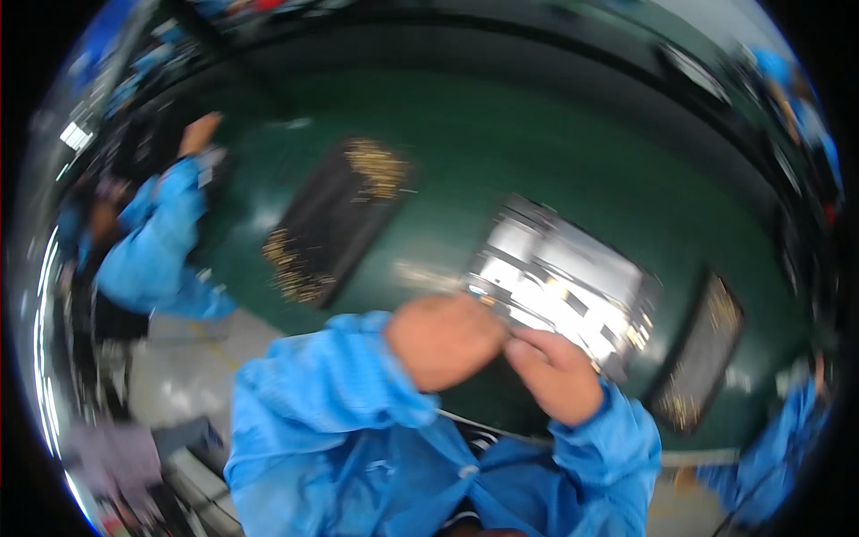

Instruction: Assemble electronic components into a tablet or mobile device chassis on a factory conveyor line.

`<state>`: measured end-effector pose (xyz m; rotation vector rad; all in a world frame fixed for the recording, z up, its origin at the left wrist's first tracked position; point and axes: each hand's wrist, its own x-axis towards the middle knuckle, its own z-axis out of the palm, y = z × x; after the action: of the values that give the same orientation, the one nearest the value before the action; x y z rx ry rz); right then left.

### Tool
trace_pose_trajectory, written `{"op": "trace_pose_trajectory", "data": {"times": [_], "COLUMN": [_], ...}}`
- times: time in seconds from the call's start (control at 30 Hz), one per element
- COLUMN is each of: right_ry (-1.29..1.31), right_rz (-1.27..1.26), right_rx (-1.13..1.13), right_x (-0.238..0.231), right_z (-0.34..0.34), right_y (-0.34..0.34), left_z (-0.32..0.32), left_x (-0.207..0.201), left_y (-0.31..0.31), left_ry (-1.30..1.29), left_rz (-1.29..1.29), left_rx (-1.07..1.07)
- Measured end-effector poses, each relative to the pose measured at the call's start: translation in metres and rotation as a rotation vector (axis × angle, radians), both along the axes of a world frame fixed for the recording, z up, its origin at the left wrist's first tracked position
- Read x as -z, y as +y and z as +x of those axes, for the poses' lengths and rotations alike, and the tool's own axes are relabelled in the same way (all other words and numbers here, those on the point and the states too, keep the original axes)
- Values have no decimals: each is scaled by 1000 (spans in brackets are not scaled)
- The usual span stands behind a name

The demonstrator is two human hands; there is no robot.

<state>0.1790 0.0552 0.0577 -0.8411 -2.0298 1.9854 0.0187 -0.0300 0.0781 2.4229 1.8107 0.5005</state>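
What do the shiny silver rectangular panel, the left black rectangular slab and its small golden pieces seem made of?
Silver rectangular panel: probably smooth metal, given its bright glare. Black slab: perhaps matte foam or plastic, with little shine. Small golden pieces: possibly shiny metal; yellow glints, but blurred.

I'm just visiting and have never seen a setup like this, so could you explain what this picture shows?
There is no robot here: these are a person's bare left hand and right hand, seen from above by a wide fisheye camera worn on the head, which bends straight edges. On the green table lies a flat, shiny silver device, with the hands close together at its near edge. A dark tray on each side bears small gold-coloured pieces. The blur hides what, if anything, is held. The blue sleeve at far left belongs to someone else.
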Motion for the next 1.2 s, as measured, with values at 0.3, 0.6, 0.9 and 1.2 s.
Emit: {"op": "trace_pose_trajectory", "data": {"times": [0.3, 0.6, 0.9, 1.2], "right_ry": [-114, -52, 368, 312], "right_rz": [-475, -749, -697, 108], "right_rx": [113, 160, 817, 873], "right_x": [50, 40, 19, 45], "right_z": [17, 20, 24, 17], "right_y": [-13, -13, 7, -6], "left_z": [23, 30, 33, 39], "left_x": [67, 55, 76, 85], "left_y": [-31, -23, 5, 15], "left_ry": [-190, -245, -163, -208], "left_rz": [301, 347, 258, 194], "left_rx": [-144, -123, -225, -197]}}
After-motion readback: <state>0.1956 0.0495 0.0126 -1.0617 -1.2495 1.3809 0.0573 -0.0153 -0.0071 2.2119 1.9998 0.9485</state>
